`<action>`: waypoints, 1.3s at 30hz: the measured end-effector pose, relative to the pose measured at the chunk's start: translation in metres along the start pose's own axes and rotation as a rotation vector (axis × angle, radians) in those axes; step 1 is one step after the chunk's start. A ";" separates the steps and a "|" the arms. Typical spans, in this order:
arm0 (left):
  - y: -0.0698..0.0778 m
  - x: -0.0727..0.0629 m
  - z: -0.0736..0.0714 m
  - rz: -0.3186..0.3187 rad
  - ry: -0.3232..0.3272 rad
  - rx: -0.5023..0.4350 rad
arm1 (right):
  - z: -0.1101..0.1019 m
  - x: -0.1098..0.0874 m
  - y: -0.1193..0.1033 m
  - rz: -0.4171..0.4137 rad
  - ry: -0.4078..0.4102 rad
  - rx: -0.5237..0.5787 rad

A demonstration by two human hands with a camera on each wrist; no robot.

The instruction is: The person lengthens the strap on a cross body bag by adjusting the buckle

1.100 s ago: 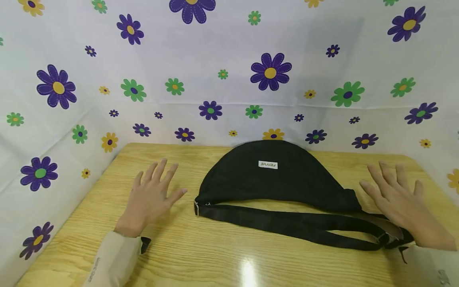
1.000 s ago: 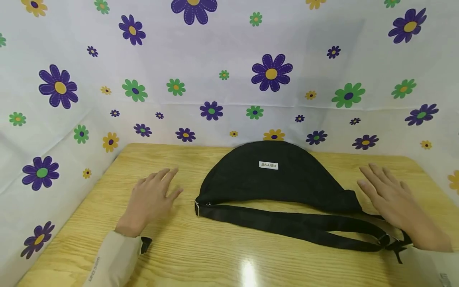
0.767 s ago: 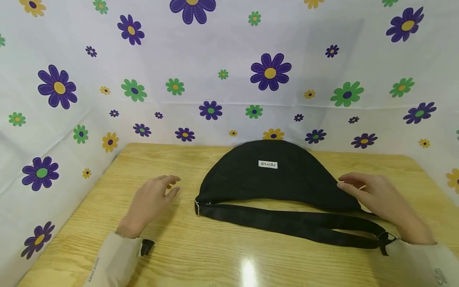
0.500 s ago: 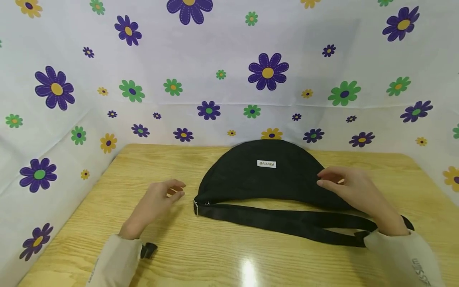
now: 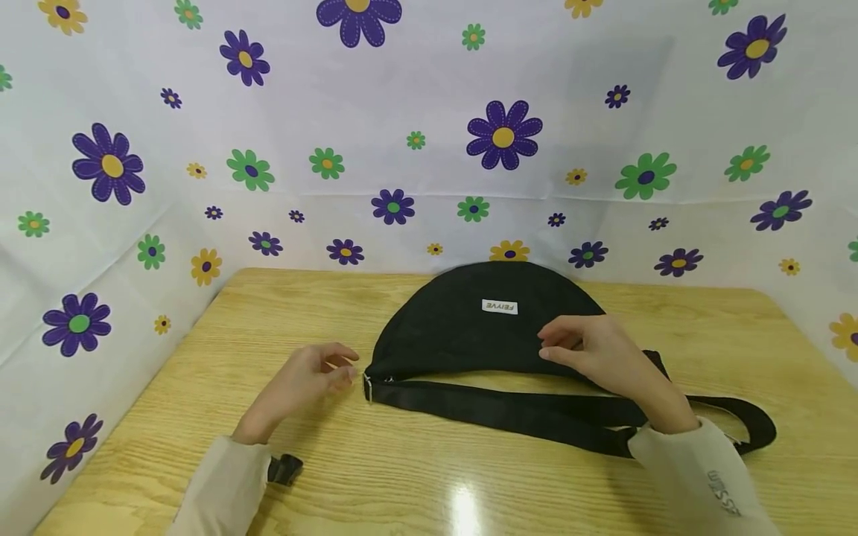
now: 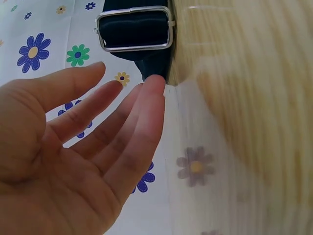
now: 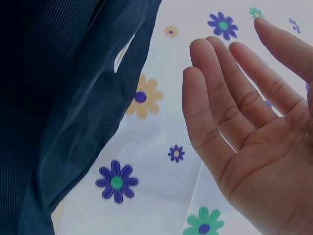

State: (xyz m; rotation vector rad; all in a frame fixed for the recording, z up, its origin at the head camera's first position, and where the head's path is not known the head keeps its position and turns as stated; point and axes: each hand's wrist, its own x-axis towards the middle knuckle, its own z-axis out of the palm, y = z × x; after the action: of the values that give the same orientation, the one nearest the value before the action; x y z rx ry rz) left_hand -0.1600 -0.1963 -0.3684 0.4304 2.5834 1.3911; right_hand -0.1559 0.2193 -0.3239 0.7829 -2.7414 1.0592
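Observation:
A black waist bag (image 5: 456,327) with a small white label (image 5: 499,307) lies on the wooden table, its curved side toward the back. Its black strap (image 5: 482,406) runs along the front and loops at the right. Just left of the bag's left end is my left hand (image 5: 304,383), fingers loosely bent and holding nothing. In the left wrist view the strap's metal buckle (image 6: 134,29) appears just beyond the fingertips. My right hand (image 5: 603,357) hovers over the bag's right half, fingers relaxed and apart from the cloth in the right wrist view (image 7: 254,127).
The wooden table (image 5: 375,484) has a glossy light reflection near its front. A white cloth with printed flowers (image 5: 415,89) hangs behind and along the left side. A black band piece (image 5: 284,469) sticks out at the left sleeve.
My right hand has moved left from beyond the bag's right end to above it, its spread fingers bending. My left hand has shifted slightly right toward the buckle, fingers curling loosely. The bag stays put.

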 end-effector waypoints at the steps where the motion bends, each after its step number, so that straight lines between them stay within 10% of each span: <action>1: 0.000 0.000 0.000 -0.002 -0.013 -0.017 | 0.002 0.002 -0.001 -0.012 -0.002 0.006; 15: -0.004 0.006 -0.001 -0.024 -0.174 -0.128 | 0.031 0.023 -0.015 -0.046 -0.107 0.115; 39: -0.001 0.007 0.003 -0.115 -0.204 -0.197 | 0.082 0.054 -0.041 -0.087 -0.311 0.203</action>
State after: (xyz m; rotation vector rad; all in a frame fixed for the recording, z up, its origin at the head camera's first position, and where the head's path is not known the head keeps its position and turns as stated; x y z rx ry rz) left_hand -0.1655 -0.1926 -0.3707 0.3658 2.2485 1.4615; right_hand -0.1748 0.1165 -0.3466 1.1770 -2.8420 1.3116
